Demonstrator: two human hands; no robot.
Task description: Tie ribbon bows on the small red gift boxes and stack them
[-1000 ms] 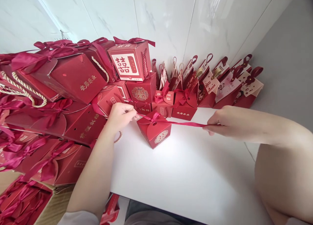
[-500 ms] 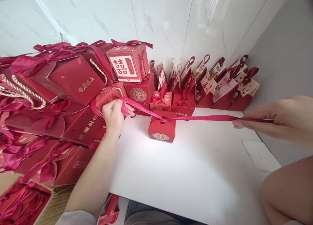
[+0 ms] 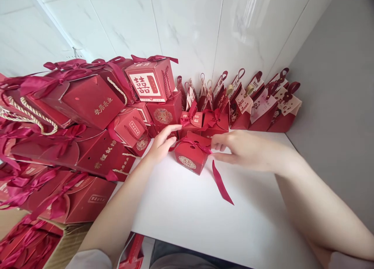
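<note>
A small red gift box [image 3: 191,160] with a round gold emblem stands on the white table. A red ribbon [image 3: 222,185] crosses its top, and one loose end trails onto the table at the right. Beside the box's left side is my left hand [image 3: 162,145], thumb and index finger apart. My right hand [image 3: 233,147] is at the box's right side, close to the ribbon, with its fingers bent and a gap between them and the thumb. Whether the right fingertips touch the ribbon is hard to see.
Many red boxes with ribbon bows [image 3: 84,101] are stacked at the left. Pointed boxes with loops [image 3: 263,109] line the tiled wall [image 3: 187,23]. Two small bowed boxes stand right behind the working box. A cardboard carton [image 3: 68,241] holds more at lower left.
Both hands have come inward to the box from far out on either side. The ribbon, earlier stretched taut between them, is now slack. The box has turned slightly.
</note>
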